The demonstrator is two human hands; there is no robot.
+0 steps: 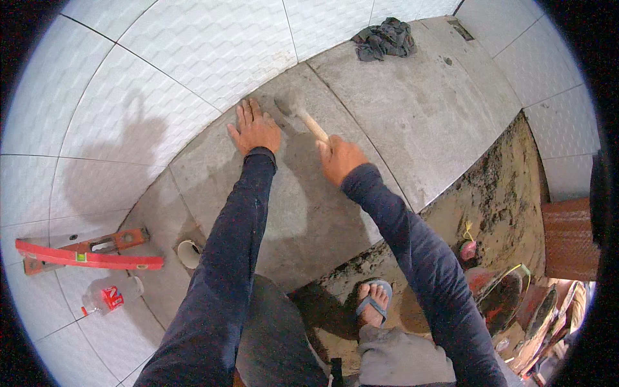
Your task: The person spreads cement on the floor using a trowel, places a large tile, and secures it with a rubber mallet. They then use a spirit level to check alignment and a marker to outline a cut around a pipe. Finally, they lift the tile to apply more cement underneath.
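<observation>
right hand (342,159) clamped on a hammer (313,126), apparently tapping the tile (290,219) under the flat, open-fingered left hand (259,132); next likely wants even taps.

Matt floor tile (290,200) (wooden handle (313,126))

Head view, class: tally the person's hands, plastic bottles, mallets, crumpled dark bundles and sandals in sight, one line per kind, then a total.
Hands: 2 (left hand, right hand)
Mallet: 1
Plastic bottle: 1
Crumpled dark bundle: 1
Sandal: 1
Total: 6
</observation>
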